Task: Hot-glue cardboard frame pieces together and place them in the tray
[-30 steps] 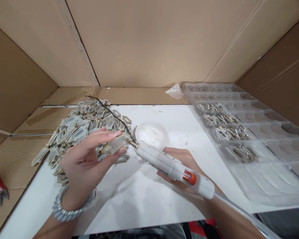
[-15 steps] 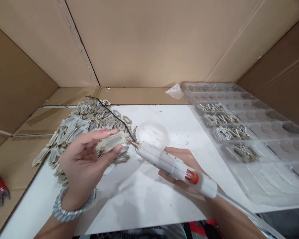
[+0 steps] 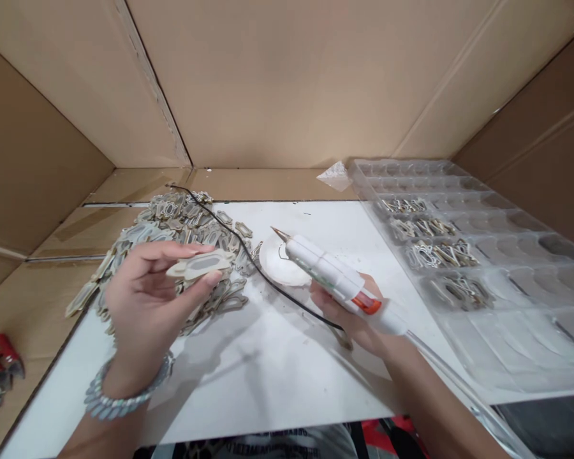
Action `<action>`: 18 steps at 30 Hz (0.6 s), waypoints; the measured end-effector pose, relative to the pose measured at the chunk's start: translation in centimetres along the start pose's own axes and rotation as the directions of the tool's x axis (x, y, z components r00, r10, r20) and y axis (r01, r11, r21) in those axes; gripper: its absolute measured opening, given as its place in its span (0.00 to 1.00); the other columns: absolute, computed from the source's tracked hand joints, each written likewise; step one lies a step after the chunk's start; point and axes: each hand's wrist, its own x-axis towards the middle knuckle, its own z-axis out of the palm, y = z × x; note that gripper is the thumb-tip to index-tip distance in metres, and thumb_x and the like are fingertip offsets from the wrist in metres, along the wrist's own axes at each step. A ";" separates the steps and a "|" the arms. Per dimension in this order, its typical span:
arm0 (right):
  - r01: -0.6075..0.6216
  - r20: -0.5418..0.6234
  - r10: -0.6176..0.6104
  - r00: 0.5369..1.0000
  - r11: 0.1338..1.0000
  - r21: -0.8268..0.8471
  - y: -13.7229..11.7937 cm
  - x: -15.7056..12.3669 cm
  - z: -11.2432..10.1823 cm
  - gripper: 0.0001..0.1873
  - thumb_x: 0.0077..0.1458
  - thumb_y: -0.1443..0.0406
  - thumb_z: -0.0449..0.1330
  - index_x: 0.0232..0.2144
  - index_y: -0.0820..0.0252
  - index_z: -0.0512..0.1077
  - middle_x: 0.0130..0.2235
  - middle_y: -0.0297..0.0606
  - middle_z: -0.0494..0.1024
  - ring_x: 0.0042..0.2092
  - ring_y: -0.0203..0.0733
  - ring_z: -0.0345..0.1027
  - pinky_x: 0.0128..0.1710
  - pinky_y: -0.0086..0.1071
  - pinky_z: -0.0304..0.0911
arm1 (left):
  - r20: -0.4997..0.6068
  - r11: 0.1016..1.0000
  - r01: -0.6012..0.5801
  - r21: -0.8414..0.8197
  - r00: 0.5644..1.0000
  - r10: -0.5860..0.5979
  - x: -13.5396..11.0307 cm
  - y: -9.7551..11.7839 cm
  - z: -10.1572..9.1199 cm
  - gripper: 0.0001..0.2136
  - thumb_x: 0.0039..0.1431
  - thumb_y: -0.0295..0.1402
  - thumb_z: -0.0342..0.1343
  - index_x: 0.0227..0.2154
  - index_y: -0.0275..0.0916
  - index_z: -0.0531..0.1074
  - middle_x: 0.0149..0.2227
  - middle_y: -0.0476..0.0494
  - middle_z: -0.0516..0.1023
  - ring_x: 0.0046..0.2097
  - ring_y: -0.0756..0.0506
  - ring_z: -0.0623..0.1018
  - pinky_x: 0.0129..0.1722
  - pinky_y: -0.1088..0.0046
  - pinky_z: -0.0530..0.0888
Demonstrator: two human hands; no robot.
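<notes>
Between the thumb and fingers of my left hand [image 3: 148, 299] is a pale frame-shaped piece [image 3: 201, 263] with a grey oval centre. My right hand [image 3: 349, 312] is wrapped round a white pen-shaped tool [image 3: 325, 264] with a pointed metal tip and an orange switch. The tip points up and left, apart from the piece, above a shallow round white dish [image 3: 272, 268]. Behind and below my left hand lies a heap of similar pieces [image 3: 165, 213]. A black cord [image 3: 287, 294] runs from the back left to below my right hand, near a small tan piece [image 3: 345, 342].
At right stands a clear compartment tray [image 3: 507, 370]; several of its left compartments hold small pieces [image 3: 442, 253]. Red-handled snips [image 3: 0, 354] lie at far left. Cardboard walls [image 3: 287, 83] enclose the white board [image 3: 249, 395]. A clear plastic scrap [image 3: 335, 176] lies at the back.
The tool's tip has left the piece's right end and moved up and right. My left hand has shifted slightly left with the piece. More of the black cord now shows.
</notes>
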 end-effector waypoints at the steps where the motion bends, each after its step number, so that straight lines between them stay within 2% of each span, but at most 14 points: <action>1: -0.008 -0.016 0.008 1.000 1.000 0.005 -0.1 0.0 -0.1 0.15 0.58 0.60 0.58 0.22 0.55 0.60 0.25 0.32 0.65 0.25 0.37 0.60 0.27 0.33 0.58 | -0.013 0.999 0.007 0.044 1.000 -0.007 0.0 -0.1 -0.3 0.16 0.45 0.23 0.69 0.36 0.40 0.72 0.36 0.47 0.82 0.41 0.45 0.83 0.44 0.67 0.81; 4: -0.022 -0.053 0.023 0.998 1.000 0.007 -0.4 0.1 -0.4 0.15 0.57 0.62 0.58 0.21 0.56 0.60 0.23 0.31 0.63 0.24 0.36 0.57 0.25 0.32 0.56 | -0.006 0.968 0.020 0.250 1.000 -0.020 -0.5 -1.1 -1.6 0.16 0.44 0.28 0.70 0.34 0.41 0.69 0.36 0.46 0.82 0.42 0.43 0.83 0.47 0.62 0.79; 7: -0.015 -0.035 0.015 0.999 1.000 0.003 -0.6 0.0 -0.5 0.16 0.57 0.61 0.58 0.21 0.56 0.60 0.23 0.31 0.63 0.25 0.36 0.58 0.26 0.32 0.56 | 0.120 0.841 -0.026 0.540 0.992 -0.047 -1.5 -2.4 -2.8 0.15 0.50 0.35 0.68 0.36 0.42 0.68 0.37 0.45 0.82 0.43 0.39 0.82 0.48 0.54 0.77; 9: -0.006 -0.019 0.006 1.000 1.000 0.015 -0.5 -0.1 -0.5 0.16 0.59 0.59 0.58 0.22 0.57 0.61 0.25 0.32 0.65 0.26 0.36 0.60 0.27 0.32 0.58 | 0.196 0.742 -0.102 0.663 0.980 -0.041 -2.1 -3.2 -3.3 0.13 0.52 0.38 0.66 0.36 0.43 0.69 0.36 0.47 0.82 0.43 0.35 0.82 0.55 0.41 0.69; 11: -0.001 -0.011 0.001 1.000 1.000 0.020 -0.3 -0.3 -0.4 0.15 0.60 0.59 0.59 0.23 0.57 0.62 0.26 0.32 0.66 0.27 0.37 0.61 0.28 0.32 0.60 | 0.231 0.688 -0.136 0.713 0.972 -0.048 -2.4 -3.7 -3.6 0.11 0.54 0.38 0.64 0.37 0.43 0.70 0.36 0.47 0.81 0.44 0.33 0.81 0.59 0.30 0.57; 13: 0.003 -0.021 -0.003 1.000 1.000 0.019 -0.1 -0.4 -0.4 0.14 0.59 0.60 0.59 0.24 0.56 0.63 0.26 0.32 0.67 0.27 0.37 0.62 0.28 0.32 0.60 | 0.226 0.639 -0.142 0.756 0.973 -0.052 -2.6 -3.9 -3.6 0.08 0.56 0.38 0.61 0.37 0.43 0.71 0.38 0.47 0.81 0.45 0.33 0.81 0.60 0.29 0.51; 16: 0.009 -0.019 -0.009 1.000 1.000 0.001 -0.2 -0.5 -0.5 0.14 0.60 0.61 0.59 0.24 0.56 0.62 0.26 0.32 0.66 0.27 0.36 0.61 0.29 0.31 0.60 | 0.194 0.559 -0.150 0.815 0.981 -0.019 -2.6 -3.9 -3.5 0.11 0.55 0.38 0.61 0.40 0.44 0.72 0.39 0.48 0.81 0.45 0.34 0.80 0.61 0.35 0.55; 18: 0.002 0.004 -0.002 1.000 1.000 -0.011 -0.3 -0.5 -0.7 0.14 0.60 0.61 0.58 0.23 0.57 0.62 0.25 0.31 0.65 0.27 0.36 0.61 0.28 0.31 0.59 | 0.173 0.538 -0.147 0.830 0.985 0.002 -2.5 -3.8 -3.4 0.13 0.55 0.40 0.62 0.42 0.45 0.71 0.39 0.49 0.81 0.45 0.35 0.80 0.59 0.38 0.59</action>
